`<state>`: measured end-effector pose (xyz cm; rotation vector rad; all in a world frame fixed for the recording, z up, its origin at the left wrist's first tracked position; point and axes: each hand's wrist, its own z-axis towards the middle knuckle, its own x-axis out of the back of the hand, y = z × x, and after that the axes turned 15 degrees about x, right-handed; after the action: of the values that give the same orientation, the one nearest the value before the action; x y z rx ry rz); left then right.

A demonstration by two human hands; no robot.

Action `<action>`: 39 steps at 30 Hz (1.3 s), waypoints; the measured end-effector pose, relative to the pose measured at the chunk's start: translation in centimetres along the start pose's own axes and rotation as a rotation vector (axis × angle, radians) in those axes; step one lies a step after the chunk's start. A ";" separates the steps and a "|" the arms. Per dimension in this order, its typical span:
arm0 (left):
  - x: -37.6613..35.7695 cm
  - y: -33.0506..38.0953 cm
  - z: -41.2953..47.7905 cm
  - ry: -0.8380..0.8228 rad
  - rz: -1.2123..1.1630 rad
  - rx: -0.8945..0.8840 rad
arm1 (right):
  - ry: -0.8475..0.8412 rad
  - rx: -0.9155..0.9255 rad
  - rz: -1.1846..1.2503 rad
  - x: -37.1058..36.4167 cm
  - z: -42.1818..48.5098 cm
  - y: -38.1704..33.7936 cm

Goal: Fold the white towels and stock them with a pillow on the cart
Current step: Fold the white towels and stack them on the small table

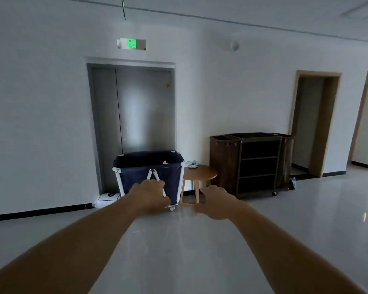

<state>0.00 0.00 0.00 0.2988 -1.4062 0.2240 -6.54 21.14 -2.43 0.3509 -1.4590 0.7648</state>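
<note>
Against the far wall at twelve o'clock, the navy bin (136, 177) showing a white towel corner (164, 162) is standing well beyond both hands, the left hand (152, 194) lining up nearer it, the right hand (214, 203) pointing toward the two-o'clock cart (257, 162), both loosely curled, holding nothing.

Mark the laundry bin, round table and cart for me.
laundry bin (130, 175): head view, on its navy front fabric panel.
round table (202, 172): head view, on the bare wooden top.
cart (258, 159): head view, on a shelf edge in the open middle section.
</note>
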 end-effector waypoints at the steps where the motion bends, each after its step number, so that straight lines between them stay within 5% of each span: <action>1: -0.3 -0.2 1.3 0.001 -0.009 0.005 | -0.001 -0.005 0.005 -0.2 1.2 0.3; 20: -6.1 1.6 33.1 -0.080 -0.078 -0.008 | 0.005 -0.092 0.067 -0.4 27.7 12.1; 39: -12.4 6.2 64.2 -0.100 -0.042 0.070 | -0.091 0.063 -0.027 -1.9 58.4 30.4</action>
<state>-63.74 -15.43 -3.06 0.4019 -1.4913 0.2265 -70.39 4.97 -4.49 0.4579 -1.5144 0.7833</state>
